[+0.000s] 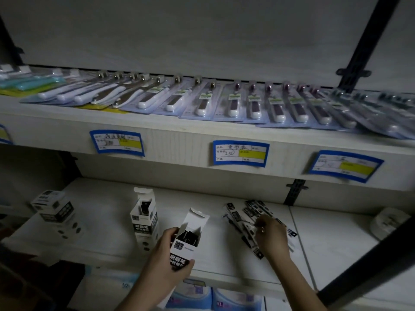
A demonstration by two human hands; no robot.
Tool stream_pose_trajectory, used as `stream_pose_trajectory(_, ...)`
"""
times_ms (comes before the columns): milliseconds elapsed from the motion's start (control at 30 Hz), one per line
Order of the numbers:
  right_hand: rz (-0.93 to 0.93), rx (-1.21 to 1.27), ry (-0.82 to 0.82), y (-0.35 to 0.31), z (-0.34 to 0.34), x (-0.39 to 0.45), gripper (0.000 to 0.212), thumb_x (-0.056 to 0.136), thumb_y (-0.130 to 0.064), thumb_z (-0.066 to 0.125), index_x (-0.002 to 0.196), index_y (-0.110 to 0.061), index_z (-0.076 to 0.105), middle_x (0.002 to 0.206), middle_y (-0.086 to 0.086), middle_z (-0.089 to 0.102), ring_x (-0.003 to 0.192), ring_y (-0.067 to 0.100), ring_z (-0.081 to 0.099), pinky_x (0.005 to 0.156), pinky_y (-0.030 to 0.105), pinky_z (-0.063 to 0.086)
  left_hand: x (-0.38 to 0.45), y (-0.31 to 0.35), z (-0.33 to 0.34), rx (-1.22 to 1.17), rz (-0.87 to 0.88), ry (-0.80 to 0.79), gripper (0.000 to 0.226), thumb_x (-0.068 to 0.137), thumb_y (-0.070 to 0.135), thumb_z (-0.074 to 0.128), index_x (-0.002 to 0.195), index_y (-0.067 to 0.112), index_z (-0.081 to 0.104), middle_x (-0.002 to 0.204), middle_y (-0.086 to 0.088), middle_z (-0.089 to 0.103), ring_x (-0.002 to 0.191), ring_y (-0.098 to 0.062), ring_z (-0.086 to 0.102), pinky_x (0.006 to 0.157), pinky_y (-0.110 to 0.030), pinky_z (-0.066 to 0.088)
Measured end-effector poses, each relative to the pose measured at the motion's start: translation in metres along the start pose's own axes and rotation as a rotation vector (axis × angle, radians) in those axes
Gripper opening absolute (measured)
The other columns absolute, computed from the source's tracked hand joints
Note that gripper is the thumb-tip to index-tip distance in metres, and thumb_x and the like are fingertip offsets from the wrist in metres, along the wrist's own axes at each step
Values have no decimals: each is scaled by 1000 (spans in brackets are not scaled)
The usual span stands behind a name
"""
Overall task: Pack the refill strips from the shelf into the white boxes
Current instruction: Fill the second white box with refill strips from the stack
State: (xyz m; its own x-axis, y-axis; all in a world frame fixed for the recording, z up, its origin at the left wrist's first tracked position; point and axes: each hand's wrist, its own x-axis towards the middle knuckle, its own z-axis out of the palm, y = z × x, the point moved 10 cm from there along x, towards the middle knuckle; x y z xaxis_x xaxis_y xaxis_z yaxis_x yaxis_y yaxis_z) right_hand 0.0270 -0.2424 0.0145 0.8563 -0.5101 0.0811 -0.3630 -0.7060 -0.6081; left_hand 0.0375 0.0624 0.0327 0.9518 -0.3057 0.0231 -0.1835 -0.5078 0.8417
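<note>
Head view, only one we have: we're looking down at the lower shelf (224, 261), dim light, some blur. Our left hand (167, 259) is gripping a white box (187, 241) around its lower half, fingers and thumb wrapped on opposite sides, flap open and tilted up toward us, dark strips already showing inside. Our right hand (272, 234) is reaching onto the loose pile of refill strips (246, 217) lying on the shelf just right of the box; fingers are curling down onto the pile, but we can't tell whether they're pinching a strip yet or just touching. A second open white box (143, 217) is standing upright just left of the held one, also part filled. A closed stack of boxes (55, 208) is sitting further left. Upper shelf is carrying a row of blister packs (202, 102) with price labels (240, 153) on its front edge, not part of this job. A tape roll (389, 221) is sitting far right. Handling judgement: the strips look thin, flat, light and slightly flexible, wrapped in slick film, so they're likely sliding over each other; we're expecting a pinch across the narrow width near one end to work best, then feeding them in lengthwise. The box is thin card and crushes easily, so we're keeping the squeeze light.
</note>
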Motion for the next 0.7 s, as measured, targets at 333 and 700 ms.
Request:
stream_pose_trajectory(333, -297, 525, 58, -145, -128, -105, 22, 91, -27, 61, 74, -13, 66, 64, 0, 70, 58, 3, 65, 55, 19, 49, -1, 16, 10, -9, 40, -31, 69, 69, 19, 82, 122, 33, 40, 100, 7, 63, 86, -5, 64, 68, -16, 50)
stream_pose_trajectory(700, -370, 585, -62, -183, -105, -125, 22, 91, -24, 62, 77, -8, 68, 65, 1, 69, 61, 4, 68, 58, 14, 49, -6, 30, -1, -42, 97, -31, 70, 66, 29, 81, 121, 40, 39, 111, 12, 60, 99, -5, 60, 86, -32, 54)
